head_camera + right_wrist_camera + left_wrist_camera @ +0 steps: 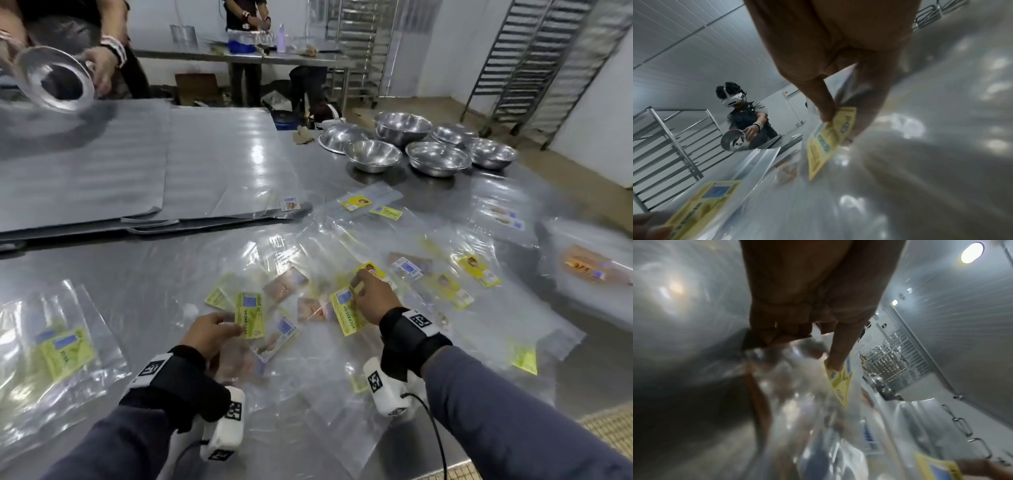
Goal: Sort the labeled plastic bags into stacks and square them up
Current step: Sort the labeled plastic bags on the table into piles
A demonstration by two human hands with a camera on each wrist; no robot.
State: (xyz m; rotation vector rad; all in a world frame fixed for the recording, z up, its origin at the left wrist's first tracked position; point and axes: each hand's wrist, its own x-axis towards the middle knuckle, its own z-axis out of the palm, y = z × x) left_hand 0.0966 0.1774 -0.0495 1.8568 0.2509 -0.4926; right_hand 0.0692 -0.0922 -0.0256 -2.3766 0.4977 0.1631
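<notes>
head view is showing the left hand [209,330] pinching a clear bag by its green label [249,314], and the right hand [373,299] pinching another bag at its yellow label [346,310], both above a loose heap of labeled bags [435,284] lying across the steel table [137,267]. a sorted stack [51,353] is lying at the left edge. metal bowls [404,147] are crowding the far side, grey sheets [102,164] are covering the far left, where another person's hands are tilting a bowl [54,78].

Glossy clear plastic bags [308,260], paper-look labels; beyond them shiny metal bowls [404,147]; brushed steel table [102,270].
</notes>
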